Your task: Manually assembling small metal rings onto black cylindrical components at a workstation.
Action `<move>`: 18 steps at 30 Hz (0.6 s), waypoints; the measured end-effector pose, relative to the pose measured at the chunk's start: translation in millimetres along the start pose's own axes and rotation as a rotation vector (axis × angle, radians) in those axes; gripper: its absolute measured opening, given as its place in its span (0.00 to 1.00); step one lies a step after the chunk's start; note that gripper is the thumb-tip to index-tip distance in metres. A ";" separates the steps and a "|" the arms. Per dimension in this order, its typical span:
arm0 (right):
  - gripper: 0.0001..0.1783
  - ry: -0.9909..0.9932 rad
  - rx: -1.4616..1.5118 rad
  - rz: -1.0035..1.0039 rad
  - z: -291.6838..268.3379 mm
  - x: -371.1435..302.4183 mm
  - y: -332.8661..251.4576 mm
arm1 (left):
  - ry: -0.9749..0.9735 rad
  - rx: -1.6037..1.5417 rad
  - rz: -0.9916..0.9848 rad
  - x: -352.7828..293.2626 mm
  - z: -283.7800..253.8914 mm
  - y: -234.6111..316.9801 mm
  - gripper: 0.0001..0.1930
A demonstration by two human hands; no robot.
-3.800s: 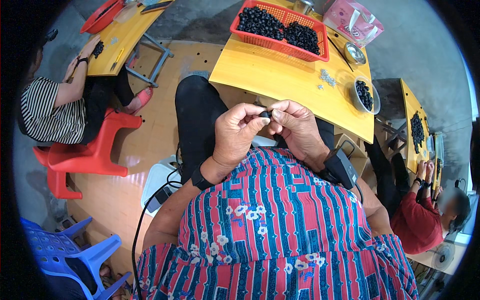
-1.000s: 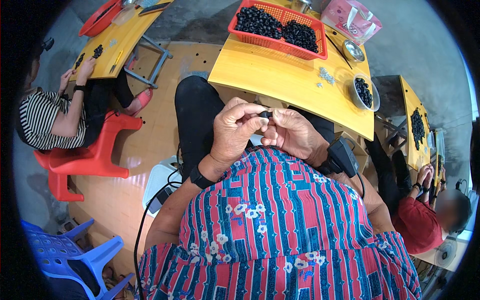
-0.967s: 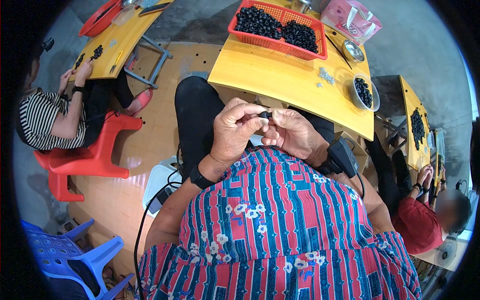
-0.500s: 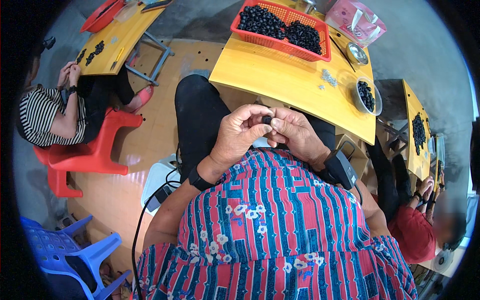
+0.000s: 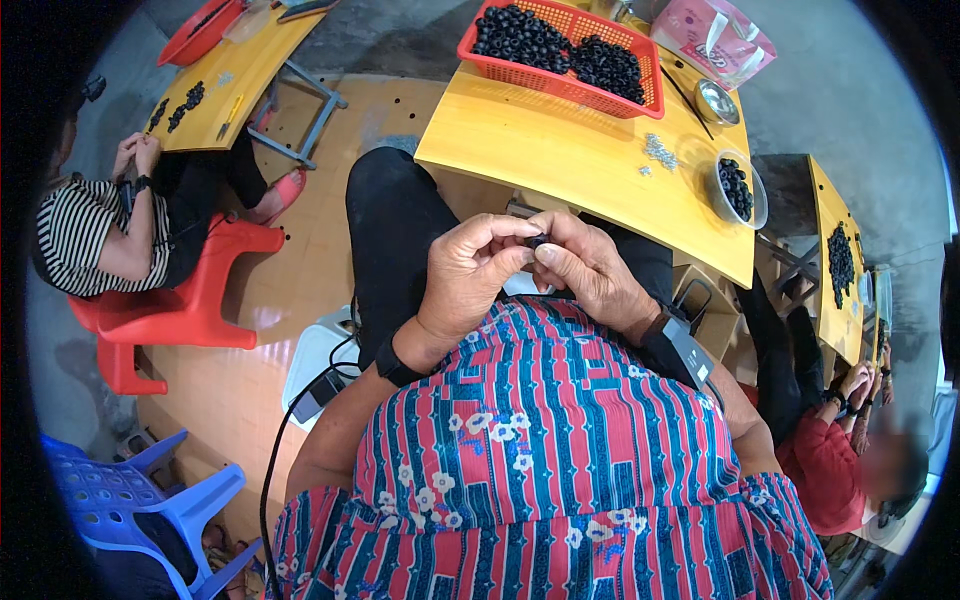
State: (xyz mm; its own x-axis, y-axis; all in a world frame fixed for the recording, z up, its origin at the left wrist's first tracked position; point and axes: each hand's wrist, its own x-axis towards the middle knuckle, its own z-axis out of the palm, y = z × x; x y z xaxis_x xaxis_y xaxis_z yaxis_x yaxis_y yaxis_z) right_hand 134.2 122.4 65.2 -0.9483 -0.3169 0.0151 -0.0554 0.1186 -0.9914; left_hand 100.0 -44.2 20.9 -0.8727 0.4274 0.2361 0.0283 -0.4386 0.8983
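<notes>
While pinching the small black part (image 5: 537, 241) in the fingertip grip of left hand (image 5: 460, 272) and right hand (image 5: 592, 272), just off the near edge of the yellow surface (image 5: 540, 140), treat as probably light, firm and somewhat slippery; hold by opposite sides.

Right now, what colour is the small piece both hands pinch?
The small piece is black; head view shows it.

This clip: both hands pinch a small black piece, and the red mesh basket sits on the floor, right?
Not the floor: the red mesh basket of black pieces sits on the yellow table, as the head view shows. The left hand and right hand do pinch a small black piece.
</notes>
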 end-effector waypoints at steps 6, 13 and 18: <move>0.14 0.026 -0.168 -0.085 3.0 2.4 -2.6 | 0.030 0.138 0.070 0.4 -4.7 -2.7 0.10; 0.14 0.035 -0.233 -0.119 5.3 3.8 -1.1 | 0.025 0.193 0.118 -0.4 -7.1 -1.8 0.10; 0.13 0.039 -0.274 -0.159 6.1 4.1 -1.4 | 0.035 0.258 0.128 -0.3 -5.6 3.3 0.10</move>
State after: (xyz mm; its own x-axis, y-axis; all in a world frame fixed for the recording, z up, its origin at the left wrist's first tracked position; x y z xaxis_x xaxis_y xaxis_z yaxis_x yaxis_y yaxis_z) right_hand 132.2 115.1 65.8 -0.9319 -0.3161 0.1777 -0.2813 0.3211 -0.9043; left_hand 97.6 -50.2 21.7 -0.8703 0.3521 0.3444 0.2581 -0.2695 0.9278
